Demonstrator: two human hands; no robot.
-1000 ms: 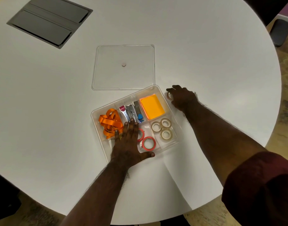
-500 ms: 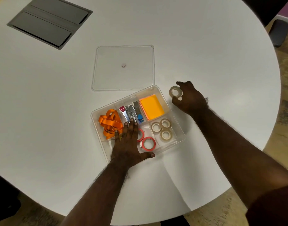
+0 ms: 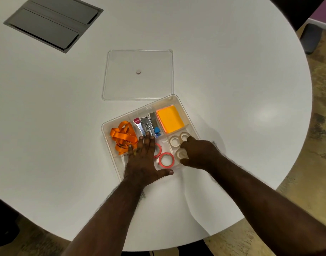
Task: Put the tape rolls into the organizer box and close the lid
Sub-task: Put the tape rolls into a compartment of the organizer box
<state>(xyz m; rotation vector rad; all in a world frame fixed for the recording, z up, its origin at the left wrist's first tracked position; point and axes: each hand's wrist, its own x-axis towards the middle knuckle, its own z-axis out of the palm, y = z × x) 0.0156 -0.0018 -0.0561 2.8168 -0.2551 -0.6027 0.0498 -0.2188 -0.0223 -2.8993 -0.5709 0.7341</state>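
The clear organizer box (image 3: 103, 130) sits open on the white round table. My left hand (image 3: 143, 160) lies flat on its front left part, fingers apart. My right hand (image 3: 202, 154) reaches into the front right compartment, with index finger and thumb curled around a beige tape roll (image 3: 181, 153). Two more beige rolls (image 3: 174, 141) lie just behind it in the same compartment. Red tape rolls (image 3: 166, 159) lie in the middle front compartment, one partly under my left hand. The clear lid (image 3: 140, 85) lies flat on the table behind the box.
The box also holds an orange ribbon (image 3: 123, 137), staplers (image 3: 147, 124) and an orange note pad (image 3: 170, 119). A grey cable hatch (image 3: 53, 23) is set into the table at the far left. The table edge (image 3: 306, 137) curves away on the right.
My right hand picked a beige roll up off the table right of the box and carried it down into the front right compartment. My left hand stayed in place.
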